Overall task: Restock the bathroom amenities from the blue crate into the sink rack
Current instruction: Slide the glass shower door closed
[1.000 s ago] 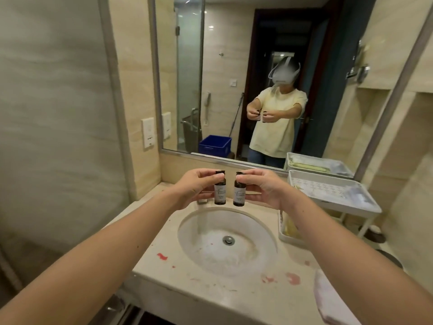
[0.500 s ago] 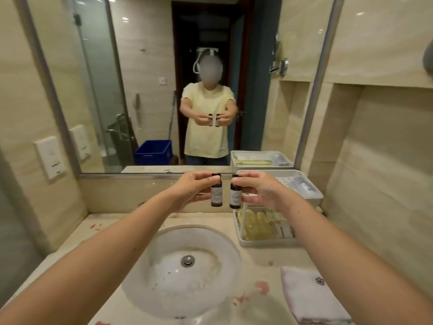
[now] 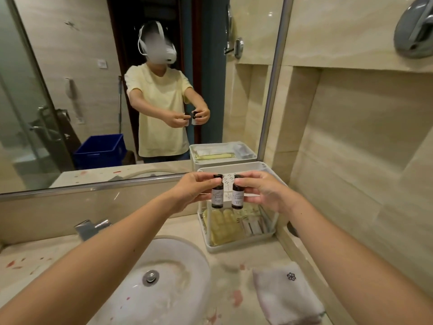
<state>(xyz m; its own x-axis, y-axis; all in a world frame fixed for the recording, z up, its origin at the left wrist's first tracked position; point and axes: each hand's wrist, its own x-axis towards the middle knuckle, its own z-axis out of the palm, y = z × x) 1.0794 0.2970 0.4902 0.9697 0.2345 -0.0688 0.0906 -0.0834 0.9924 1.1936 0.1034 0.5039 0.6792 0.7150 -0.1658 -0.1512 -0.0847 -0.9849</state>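
My left hand point(image 3: 192, 191) pinches a small dark bottle point(image 3: 217, 193) with a black cap and pale label. My right hand point(image 3: 264, 192) pinches a second, matching bottle point(image 3: 238, 193). Both bottles hang upright, side by side, just above the front of the white two-tier sink rack point(image 3: 239, 247) at the back right of the counter. The rack's perforated top tray point(image 3: 257, 166) lies behind the bottles. Its lower tier holds yellowish packets and small white sachets. The blue crate point(image 3: 99, 150) shows only as a reflection in the mirror, on the floor behind me.
A round white basin point(image 3: 164, 277) with a metal drain sits below my arms, a chrome tap point(image 3: 91, 227) at its back left. A folded white towel point(image 3: 287, 294) lies at the counter's front right. The tiled wall stands close on the right; the mirror fills the back.
My view has swung right and closer to the rack. Both hands, still pinching the two bottles, now hover over the rack's front instead of over the basin.
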